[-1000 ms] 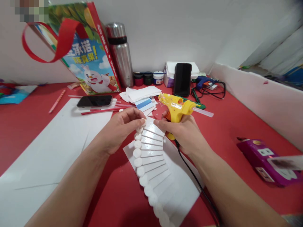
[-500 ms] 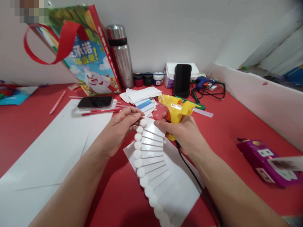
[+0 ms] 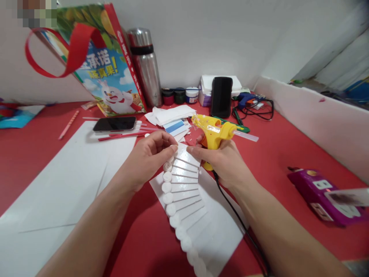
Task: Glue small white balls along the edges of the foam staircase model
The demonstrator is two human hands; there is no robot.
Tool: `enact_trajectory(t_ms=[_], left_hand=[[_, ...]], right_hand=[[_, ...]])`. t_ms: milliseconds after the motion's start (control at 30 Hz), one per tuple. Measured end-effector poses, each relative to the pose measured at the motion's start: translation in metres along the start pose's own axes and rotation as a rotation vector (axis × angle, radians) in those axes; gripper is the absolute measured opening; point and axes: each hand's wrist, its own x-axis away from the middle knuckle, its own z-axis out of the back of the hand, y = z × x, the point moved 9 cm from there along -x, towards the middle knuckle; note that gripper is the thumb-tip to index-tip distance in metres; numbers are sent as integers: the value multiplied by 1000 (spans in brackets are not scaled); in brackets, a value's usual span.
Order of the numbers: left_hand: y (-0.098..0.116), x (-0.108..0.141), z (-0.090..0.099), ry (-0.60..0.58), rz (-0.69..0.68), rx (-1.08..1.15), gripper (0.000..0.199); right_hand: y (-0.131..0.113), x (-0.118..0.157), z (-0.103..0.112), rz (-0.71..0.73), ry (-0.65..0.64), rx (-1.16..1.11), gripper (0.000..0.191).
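Observation:
A curved white strip (image 3: 186,186), cut with slits and edged on its left with several small white discs (image 3: 167,187), runs from the hands toward me over a white sheet (image 3: 227,227). At the strip's far end my left hand (image 3: 157,156) pinches the edge, thumb on top, covering the topmost discs. My right hand (image 3: 223,157) is wrapped round the handle of a yellow glue gun (image 3: 215,129), its nozzle pointing left and a clear glue stick (image 3: 246,135) jutting from the back. The right thumb also rests on the strip's far right corner.
A phone (image 3: 115,124) and red sticks (image 3: 123,135) lie on a large white board (image 3: 63,181). Behind are a gift bag (image 3: 112,84), a steel flask (image 3: 147,73), paint jars (image 3: 180,96) and an upright phone (image 3: 221,97). A purple case (image 3: 323,196) lies right.
My left hand has shifted slightly right and its thumb has come down over the topmost disc at the strip's end. My right hand and the glue gun have stayed nearly still.

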Motion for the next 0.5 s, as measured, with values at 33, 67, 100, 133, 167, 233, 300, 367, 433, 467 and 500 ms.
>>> enact_trajectory(t_ms=[33, 67, 100, 133, 167, 233, 300, 367, 433, 467, 500], left_hand=[[0, 0, 0, 3, 5, -4, 12], [-1, 0, 1, 7, 7, -10, 12], [-1, 0, 1, 11, 8, -16, 12], [-1, 0, 2, 12, 9, -22, 12], [-1, 0, 2, 13, 11, -27, 12], [-1, -1, 2, 11, 12, -34, 13], [-1, -1, 2, 3, 11, -38, 14], [1, -1, 1, -6, 10, -39, 14], [1, 0, 1, -14, 13, -33, 16], [1, 1, 1, -13, 16, -27, 17], [1, 1, 2, -11, 20, -17, 18]], right_hand=[[0, 0, 0, 0, 0, 2, 30], [-1, 0, 0, 1, 2, 2, 30], [-1, 0, 1, 1, 4, 3, 30], [-1, 0, 1, 0, 4, 5, 30], [0, 0, 1, -2, 3, 9, 30], [0, 0, 1, -5, 1, 14, 30], [0, 1, 0, -5, 0, 15, 31], [-2, 1, 0, -4, 1, 16, 31], [-3, 2, 0, -5, 9, 18, 32], [-4, 3, 0, -8, 16, 20, 31], [-4, 3, 0, -13, 24, 21, 31]])
